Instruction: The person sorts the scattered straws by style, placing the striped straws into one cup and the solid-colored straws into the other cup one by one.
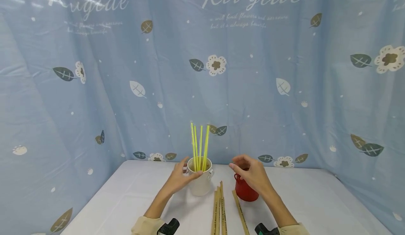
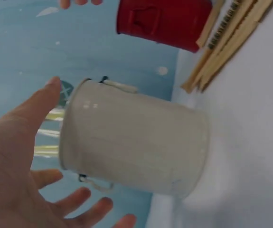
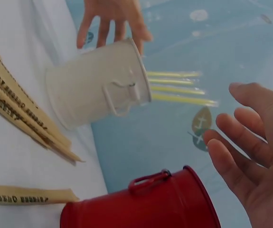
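Observation:
A white bucket (image 1: pixel 200 185) with small side handles stands upright on the table, several thin yellow sticks (image 1: pixel 201 143) rising out of it. My left hand (image 1: pixel 181 178) is spread at its rim, thumb on the near side and fingers on the far left; whether it touches the rim I cannot tell. To the right stands a smaller red bucket (image 1: pixel 246 191), also upright. Just above its rim hovers my right hand (image 1: pixel 251 173), its fingers loosely bent around nothing, as the right wrist view (image 3: pixel 255 142) also has it. What the red bucket contains is hidden.
Several flat tan strips (image 1: pixel 218 210) with dark printing lie in front of the buckets, and a single tan strip (image 1: pixel 240 212) lies apart, close to the red bucket. A blue patterned curtain (image 1: pixel 177 87) hangs behind the white table (image 1: pixel 120 192).

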The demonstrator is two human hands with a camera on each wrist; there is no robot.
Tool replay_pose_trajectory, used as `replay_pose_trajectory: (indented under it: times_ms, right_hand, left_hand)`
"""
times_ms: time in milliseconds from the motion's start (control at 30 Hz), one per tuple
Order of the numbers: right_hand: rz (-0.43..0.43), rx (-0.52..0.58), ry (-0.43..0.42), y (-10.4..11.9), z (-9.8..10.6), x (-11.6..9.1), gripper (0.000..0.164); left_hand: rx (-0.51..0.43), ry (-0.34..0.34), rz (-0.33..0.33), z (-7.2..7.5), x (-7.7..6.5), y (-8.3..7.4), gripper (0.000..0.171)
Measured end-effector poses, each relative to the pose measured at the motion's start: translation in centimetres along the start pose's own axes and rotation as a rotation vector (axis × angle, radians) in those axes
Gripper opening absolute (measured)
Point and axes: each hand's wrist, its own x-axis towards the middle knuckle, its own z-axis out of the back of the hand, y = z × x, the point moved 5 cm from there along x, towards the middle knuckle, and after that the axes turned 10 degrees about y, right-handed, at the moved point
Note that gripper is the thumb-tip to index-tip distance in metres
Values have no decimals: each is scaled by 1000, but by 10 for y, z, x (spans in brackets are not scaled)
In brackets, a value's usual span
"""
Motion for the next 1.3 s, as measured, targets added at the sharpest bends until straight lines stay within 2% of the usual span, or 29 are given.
replay_pose_trajectory:
  times_ms: [100,233,400,567,767,967,1133,1300]
  right_hand:
    - [3,-35,-25,-3,6,0,25]
    - [14,-71,-49,-6,11,0,27]
    - [-1,-86,-66,-12,15,1,34]
    - [-35,-76,-74,-23,22,-3,44]
    - [-32,-161,-95,-39,29,-8,56]
    - [-56,-182,-67,-54,26,-11,72]
    - [-109,-180,-30,-66,24,-12,85]
    - [-156,-108,20,-79,20,-14,93]
  left_hand:
    - [-10,20,17,7,-1,-4,95]
    - [10,12,7,17,-6,-14,88]
    - [92,-61,-41,26,-15,-32,81]
    - [181,-136,-110,26,-24,-58,77]
    - [156,-174,-188,23,-35,-84,73]
    - [124,-127,-259,15,-43,-103,66]
    - [98,-43,-282,7,-48,-111,61]
    - [100,50,-316,-4,-52,-116,54]
